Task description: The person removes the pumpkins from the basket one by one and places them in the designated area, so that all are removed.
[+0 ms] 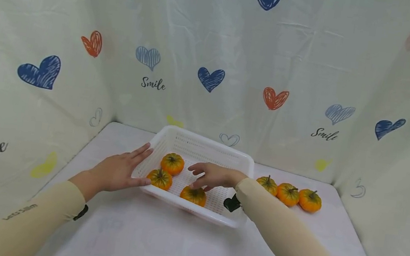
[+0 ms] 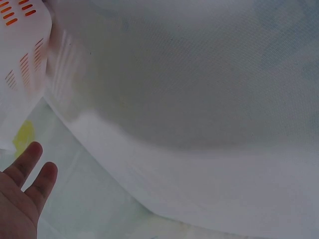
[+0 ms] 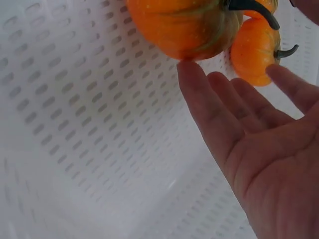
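Note:
A white plastic basket (image 1: 223, 221) with slotted walls holds three small orange pumpkins with green-streaked tops. Two of them, the rear pumpkin (image 1: 172, 164) and the left pumpkin (image 1: 159, 179), sit together at the basket's left end. My left hand (image 1: 114, 173) rests at that end with fingers spread, its thumb by the front rim. Inside the basket, my right hand (image 1: 218, 176) is over the front pumpkin (image 1: 194, 197). Its fingers are extended in the right wrist view, a fingertip at the underside of a pumpkin (image 3: 184, 25) and not wrapped round it.
Three more pumpkins (image 1: 288, 195) stand in a row on the white tabletop (image 1: 158, 235), right of the basket and partly behind my right forearm. A curtain (image 1: 176, 106) printed with hearts encloses the table's back and sides.

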`<state>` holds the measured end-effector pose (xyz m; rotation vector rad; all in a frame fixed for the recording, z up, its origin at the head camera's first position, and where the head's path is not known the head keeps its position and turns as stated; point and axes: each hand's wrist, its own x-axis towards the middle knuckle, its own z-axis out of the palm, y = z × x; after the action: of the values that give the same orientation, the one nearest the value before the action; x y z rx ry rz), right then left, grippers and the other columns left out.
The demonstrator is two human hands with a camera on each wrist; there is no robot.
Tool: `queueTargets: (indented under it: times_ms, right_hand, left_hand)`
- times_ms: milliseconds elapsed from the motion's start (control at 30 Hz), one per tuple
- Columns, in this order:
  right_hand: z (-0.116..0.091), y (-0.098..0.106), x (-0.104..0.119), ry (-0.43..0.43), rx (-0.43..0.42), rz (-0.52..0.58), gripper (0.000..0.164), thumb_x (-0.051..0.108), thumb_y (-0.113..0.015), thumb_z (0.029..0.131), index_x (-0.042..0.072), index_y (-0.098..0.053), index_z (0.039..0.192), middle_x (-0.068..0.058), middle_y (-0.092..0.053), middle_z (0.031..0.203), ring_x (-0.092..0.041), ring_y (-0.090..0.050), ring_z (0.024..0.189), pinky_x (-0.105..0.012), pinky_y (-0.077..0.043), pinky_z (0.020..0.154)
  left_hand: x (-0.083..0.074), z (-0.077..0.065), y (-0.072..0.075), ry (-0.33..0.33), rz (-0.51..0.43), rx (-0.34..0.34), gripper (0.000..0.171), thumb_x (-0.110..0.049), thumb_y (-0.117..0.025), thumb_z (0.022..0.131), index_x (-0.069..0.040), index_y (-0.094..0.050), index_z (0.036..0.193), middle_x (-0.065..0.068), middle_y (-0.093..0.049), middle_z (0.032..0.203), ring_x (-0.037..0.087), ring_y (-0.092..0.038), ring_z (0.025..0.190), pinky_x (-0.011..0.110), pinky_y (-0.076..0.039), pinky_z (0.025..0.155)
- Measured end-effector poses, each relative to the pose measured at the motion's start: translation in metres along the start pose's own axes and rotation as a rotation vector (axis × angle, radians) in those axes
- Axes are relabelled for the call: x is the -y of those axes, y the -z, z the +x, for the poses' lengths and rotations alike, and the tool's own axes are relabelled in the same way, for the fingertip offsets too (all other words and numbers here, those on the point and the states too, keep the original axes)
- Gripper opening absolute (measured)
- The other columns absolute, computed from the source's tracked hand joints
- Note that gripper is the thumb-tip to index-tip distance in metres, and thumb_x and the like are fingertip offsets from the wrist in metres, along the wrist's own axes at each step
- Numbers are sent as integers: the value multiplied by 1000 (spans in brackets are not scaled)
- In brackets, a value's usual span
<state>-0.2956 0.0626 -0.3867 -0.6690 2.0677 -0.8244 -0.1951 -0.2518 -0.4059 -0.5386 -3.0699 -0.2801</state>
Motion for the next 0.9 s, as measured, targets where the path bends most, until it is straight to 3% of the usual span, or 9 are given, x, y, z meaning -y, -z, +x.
queueTargets:
  times_ms: [267, 533, 900]
  right_hand:
    - [-6, -1, -5, -19, 74, -15, 81, 12, -83, 81, 14, -42, 151, -15, -39, 152, -30, -49, 130, -38, -54, 92]
    - [0, -6, -13, 2, 3, -63, 74, 14, -81, 84, 13, -46, 149, -12, -46, 146, -26, -53, 122, -37, -55, 90]
    - [3, -9, -15, 45, -55, -124, 62, 25, -77, 90, 21, -51, 146, -9, -51, 141, -22, -52, 119, -35, -55, 88]
  left_hand:
    - [-2, -1, 2, 2, 0, -3, 102, -76, -51, 87, -10, -22, 159, 10, -13, 166, 46, -47, 131, 61, -39, 103]
    - [-4, -1, 2, 9, -4, -1, 101, -74, -52, 88, -10, -23, 159, 10, -14, 166, 46, -47, 130, 62, -39, 103]
    - [-4, -1, 4, 7, -3, 6, 102, -77, -49, 87, -10, -22, 159, 10, -13, 166, 46, -46, 131, 63, -39, 103]
